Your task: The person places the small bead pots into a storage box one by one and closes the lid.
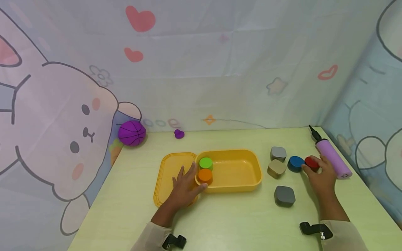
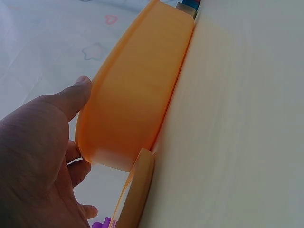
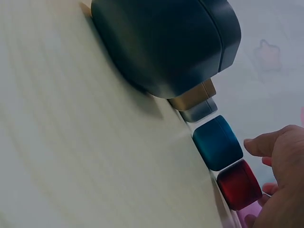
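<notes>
Right hand (image 1: 324, 176) parted over the red round piece (image 1: 311, 162), thumb on its near-left side and fingers beyond it; nothing is clenched, and no firm grasp shows. That spread seems meant to straddle the red piece without catching the blue round piece (image 1: 295, 164), which sits just left of the thumb.

The left hand (image 1: 184, 190) is loose too, its thumb against the rim of the yellow box (image 1: 235, 174) and its fingers spread at the end wall, probably to steady it on the tabletop (image 1: 235, 219). Just inside that end, by the left hand, are a green piece (image 1: 206, 163) and an orange piece (image 1: 205, 176). Beneath its palm side lies the yellow lid (image 1: 166, 177).

Farther left of the right hand stand light grey (image 1: 278, 153), tan (image 1: 276, 169) and dark grey (image 1: 284, 196) blocks; just right of it is a purple pump (image 1: 333, 155). Well beyond the left hand are a purple ball (image 1: 132, 133) and duck (image 1: 179, 134).
</notes>
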A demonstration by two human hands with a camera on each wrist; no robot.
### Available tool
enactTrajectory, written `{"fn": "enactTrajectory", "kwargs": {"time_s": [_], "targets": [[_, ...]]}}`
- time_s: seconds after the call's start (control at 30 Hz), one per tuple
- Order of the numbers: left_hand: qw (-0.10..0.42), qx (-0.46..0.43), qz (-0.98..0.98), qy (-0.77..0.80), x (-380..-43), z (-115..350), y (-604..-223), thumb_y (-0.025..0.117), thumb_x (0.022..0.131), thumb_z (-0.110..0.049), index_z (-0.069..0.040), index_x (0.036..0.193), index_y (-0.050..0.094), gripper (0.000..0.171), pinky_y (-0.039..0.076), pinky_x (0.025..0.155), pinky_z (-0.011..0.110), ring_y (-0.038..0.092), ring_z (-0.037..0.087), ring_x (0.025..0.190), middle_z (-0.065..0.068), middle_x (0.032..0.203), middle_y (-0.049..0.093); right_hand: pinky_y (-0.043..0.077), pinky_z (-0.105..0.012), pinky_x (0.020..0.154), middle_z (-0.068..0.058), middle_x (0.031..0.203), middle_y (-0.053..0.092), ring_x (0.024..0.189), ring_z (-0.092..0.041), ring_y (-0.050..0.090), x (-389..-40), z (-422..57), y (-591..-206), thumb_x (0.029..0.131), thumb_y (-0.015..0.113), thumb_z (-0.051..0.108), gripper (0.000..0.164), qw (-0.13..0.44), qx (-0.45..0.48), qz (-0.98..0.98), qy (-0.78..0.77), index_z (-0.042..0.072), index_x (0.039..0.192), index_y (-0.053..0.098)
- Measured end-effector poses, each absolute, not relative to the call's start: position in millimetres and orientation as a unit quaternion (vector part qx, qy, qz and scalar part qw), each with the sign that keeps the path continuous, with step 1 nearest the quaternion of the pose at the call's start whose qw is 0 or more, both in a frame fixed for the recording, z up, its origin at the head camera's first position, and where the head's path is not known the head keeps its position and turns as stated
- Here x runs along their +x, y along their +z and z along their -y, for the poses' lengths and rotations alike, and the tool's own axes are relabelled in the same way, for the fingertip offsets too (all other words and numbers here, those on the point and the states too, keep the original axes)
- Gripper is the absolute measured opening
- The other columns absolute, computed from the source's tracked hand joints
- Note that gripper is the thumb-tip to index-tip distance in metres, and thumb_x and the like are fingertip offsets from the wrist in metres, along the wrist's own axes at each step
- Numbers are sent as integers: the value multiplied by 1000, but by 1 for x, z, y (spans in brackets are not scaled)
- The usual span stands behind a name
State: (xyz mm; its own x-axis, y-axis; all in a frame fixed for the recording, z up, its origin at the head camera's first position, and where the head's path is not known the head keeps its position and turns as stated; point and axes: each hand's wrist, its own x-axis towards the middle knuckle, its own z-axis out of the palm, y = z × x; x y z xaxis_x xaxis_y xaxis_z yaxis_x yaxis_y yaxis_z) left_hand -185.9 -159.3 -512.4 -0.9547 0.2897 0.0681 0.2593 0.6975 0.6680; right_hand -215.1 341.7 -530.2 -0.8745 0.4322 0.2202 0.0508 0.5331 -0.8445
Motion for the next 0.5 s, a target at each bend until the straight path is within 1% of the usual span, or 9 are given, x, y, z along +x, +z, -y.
{"fn": "enactTrajectory", "kwargs": {"time_s": [0.17,0.3,0.5], "targets": [[21,149,-922,356,-187,159,-513,63,105,-58,-19,176,21,91,-5,119,93,0,52,170,3,184,16,31,-68,130,-25,179,29,168,-46,24,-216,-344,-532,107,71,20,56,169,-168,845,478,-2,156,56],[18,149,-922,357,-187,159,-513,63,105,-59,-18,176,22,91,-5,118,94,1,53,170,4,184,17,30,-67,131,-25,179,29,169,-43,23,-217,-347,-535,112,63,25,52,159,-174,844,482,0,158,55],[15,150,-923,354,-187,159,-512,63,105,-58,-17,176,22,91,-4,118,94,1,53,170,5,184,18,30,-64,133,-28,174,38,168,-44,28,-217,-349,-537,115,57,17,44,164,-172,845,479,1,155,58]]}}
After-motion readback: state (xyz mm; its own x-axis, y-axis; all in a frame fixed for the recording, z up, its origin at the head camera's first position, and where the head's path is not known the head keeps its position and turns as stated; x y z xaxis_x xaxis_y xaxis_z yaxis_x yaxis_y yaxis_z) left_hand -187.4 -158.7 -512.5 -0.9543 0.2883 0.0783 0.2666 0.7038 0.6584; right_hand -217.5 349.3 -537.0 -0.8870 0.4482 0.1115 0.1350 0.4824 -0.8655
